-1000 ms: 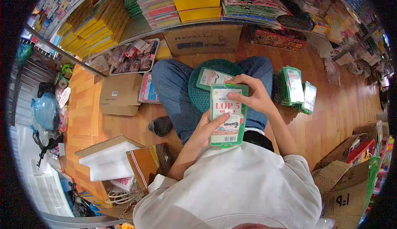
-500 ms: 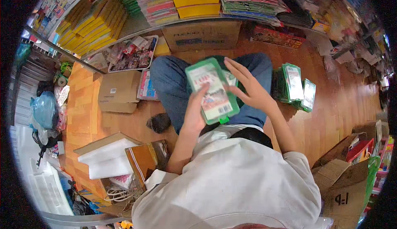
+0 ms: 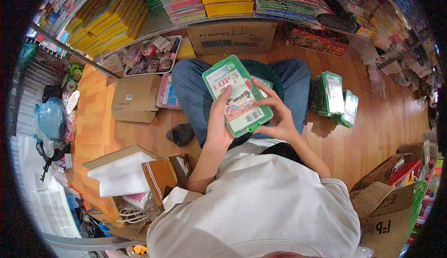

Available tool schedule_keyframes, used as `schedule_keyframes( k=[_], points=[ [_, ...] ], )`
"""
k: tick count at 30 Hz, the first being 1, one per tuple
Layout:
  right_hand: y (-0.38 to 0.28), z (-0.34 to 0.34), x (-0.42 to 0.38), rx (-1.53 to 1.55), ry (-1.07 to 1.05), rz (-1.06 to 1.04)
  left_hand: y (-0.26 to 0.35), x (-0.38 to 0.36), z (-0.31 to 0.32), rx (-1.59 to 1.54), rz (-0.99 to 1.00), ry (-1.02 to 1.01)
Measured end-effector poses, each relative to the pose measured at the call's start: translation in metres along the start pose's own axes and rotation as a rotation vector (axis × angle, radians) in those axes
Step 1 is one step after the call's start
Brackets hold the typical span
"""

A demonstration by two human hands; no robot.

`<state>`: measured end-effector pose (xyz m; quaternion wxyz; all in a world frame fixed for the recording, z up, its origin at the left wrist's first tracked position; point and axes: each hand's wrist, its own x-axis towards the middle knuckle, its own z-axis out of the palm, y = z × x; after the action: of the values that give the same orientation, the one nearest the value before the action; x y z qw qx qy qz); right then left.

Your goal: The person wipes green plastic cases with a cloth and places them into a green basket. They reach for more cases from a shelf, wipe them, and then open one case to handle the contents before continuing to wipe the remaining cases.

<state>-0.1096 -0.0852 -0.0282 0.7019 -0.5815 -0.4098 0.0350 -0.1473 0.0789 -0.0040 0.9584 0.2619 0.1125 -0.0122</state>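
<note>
I hold a green case (image 3: pixel 239 100) up before me, between my bent legs (image 3: pixel 188 90) as seen from above. Its label (image 3: pixel 235 105) faces me and reads LOP 5, with the barcode at the near end; the case slants from far left to near right. My left hand (image 3: pixel 219 123) pinches its left edge, the thumb laid on the front and the other fingers hidden behind. My right hand (image 3: pixel 279 118) has thumb and fingers parted about the near right corner, the thumb beside the green clip (image 3: pixel 253 128); I cannot tell whether it is pinching there.

I judge the step in hand to be handling this one case at its clip end. The next move, I think, calls for a steady left hold while the right thumb and fingers find the edge squarely.

Beyond, a second case (image 3: pixel 267 85) shows partly, over something dark green (image 3: pixel 274 75). Right of my legs, a stack of cases (image 3: pixel 331 94) stands on the floor (image 3: pixel 372 104), with another case (image 3: pixel 349 109) just beside it.
</note>
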Motion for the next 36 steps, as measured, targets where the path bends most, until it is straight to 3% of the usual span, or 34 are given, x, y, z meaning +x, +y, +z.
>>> schedule_keyframes(
  k=[3, 10, 19, 22, 23, 25, 27, 28, 29, 33, 35, 36],
  points=[
    [-0.001, 0.015, -0.003, 0.183, 0.080, -0.015, -0.002, -0.001, 0.003, -0.014, -0.011, -0.001],
    [0.008, 0.019, -0.007, 0.142, 0.085, -0.036, -0.009, -0.002, 0.001, 0.017, 0.094, 0.049],
    [0.020, 0.004, -0.006, 0.187, -0.013, 0.179, -0.012, 0.011, -0.016, 0.211, 0.206, 0.098],
    [0.026, 0.004, -0.001, 0.587, 0.297, 0.455, -0.009, 0.009, -0.021, 0.391, 0.226, 0.025],
    [0.025, 0.003, -0.002, 0.599, 0.279, 0.464, -0.008, 0.006, -0.023, 0.462, 0.204, -0.042],
    [0.017, -0.004, -0.001, 0.277, 0.343, 0.903, -0.007, 0.015, -0.030, 0.570, 0.296, -0.094],
    [0.031, -0.011, -0.005, 0.355, 0.356, 0.945, 0.012, 0.020, -0.045, 0.760, 0.404, 0.017],
    [0.028, -0.006, -0.005, 0.448, 0.401, 0.874, 0.026, 0.025, -0.061, 0.906, 0.572, 0.034],
    [0.038, -0.014, -0.014, 0.669, 0.415, 0.938, 0.037, 0.025, -0.078, 0.870, 0.647, 0.197],
    [0.035, -0.015, -0.003, 1.275, 0.373, 0.700, 0.064, 0.037, -0.188, 1.254, 1.049, 0.990],
    [0.054, -0.021, -0.013, 1.405, 0.322, 0.611, 0.045, 0.042, -0.285, 1.772, 0.975, 1.339],
    [0.060, -0.023, -0.017, 1.437, 0.384, 0.607, 0.032, 0.034, -0.306, 1.812, 0.557, 1.436]
  ],
)
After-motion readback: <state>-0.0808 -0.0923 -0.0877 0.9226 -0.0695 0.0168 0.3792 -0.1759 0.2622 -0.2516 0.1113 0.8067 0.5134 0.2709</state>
